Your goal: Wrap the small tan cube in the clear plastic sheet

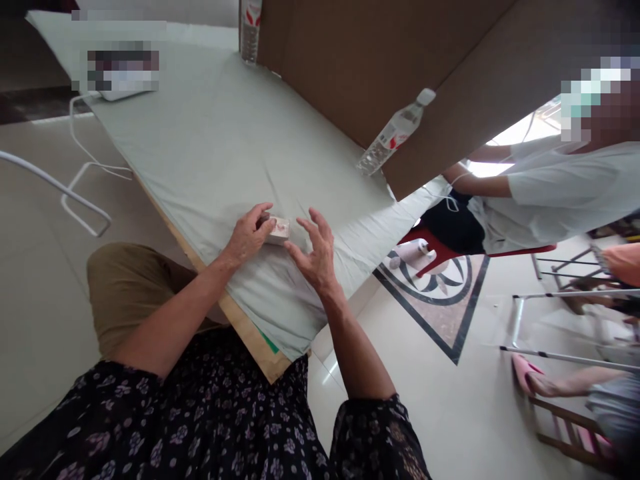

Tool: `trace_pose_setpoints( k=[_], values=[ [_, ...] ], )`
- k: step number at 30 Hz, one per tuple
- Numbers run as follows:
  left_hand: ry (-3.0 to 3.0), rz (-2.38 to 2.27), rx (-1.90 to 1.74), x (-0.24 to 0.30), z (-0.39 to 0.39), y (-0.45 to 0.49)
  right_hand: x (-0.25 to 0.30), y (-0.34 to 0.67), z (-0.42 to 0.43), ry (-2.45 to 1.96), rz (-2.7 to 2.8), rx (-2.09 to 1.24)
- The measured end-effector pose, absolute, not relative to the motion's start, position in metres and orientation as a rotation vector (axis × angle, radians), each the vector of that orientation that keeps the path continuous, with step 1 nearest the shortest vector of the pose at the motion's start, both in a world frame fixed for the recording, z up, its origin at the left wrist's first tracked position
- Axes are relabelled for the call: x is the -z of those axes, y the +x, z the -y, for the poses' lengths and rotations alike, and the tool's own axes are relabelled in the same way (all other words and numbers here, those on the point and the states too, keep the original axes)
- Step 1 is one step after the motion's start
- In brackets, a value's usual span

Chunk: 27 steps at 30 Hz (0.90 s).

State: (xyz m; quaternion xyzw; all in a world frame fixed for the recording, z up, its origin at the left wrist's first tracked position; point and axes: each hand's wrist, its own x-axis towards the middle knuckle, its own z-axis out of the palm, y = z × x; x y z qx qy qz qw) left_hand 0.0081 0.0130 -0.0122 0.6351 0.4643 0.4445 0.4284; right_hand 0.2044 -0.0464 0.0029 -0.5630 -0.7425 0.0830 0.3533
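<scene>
A small whitish box with reddish marks on its top lies on the cloth-covered table near its front corner. My left hand grips the box's left end, with the thumb over it and the fingers curled at its far side. Something dark shows between these fingers, too small to make out. Just right of the box is my right hand, its fingers spread and curved, holding nothing. The right thumb tip comes close to the box's right edge; whether it touches I cannot tell.
A large brown cardboard panel stands across the table. Against it lean a tilted plastic bottle and an upright bottle. A white device with a cable sits far left. Another person in a white shirt sits at right.
</scene>
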Motion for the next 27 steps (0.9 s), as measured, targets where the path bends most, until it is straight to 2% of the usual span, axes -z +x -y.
trace_pose_setpoints(
  k=[7, 20, 27],
  values=[
    [1.437, -1.085, -1.133, 0.012, -0.017, 0.005, 0.007, 0.201, -0.003, -1.335, 1.920, -0.610],
    [1.579, -1.173, -1.119, 0.014, -0.013, 0.008, 0.026, 0.196, 0.001, -1.345, 1.808, -0.489],
    [1.590, -1.180, -1.158, 0.017, -0.014, 0.009, 0.028, 0.199, -0.001, -1.353, 1.729, -0.608]
  ],
)
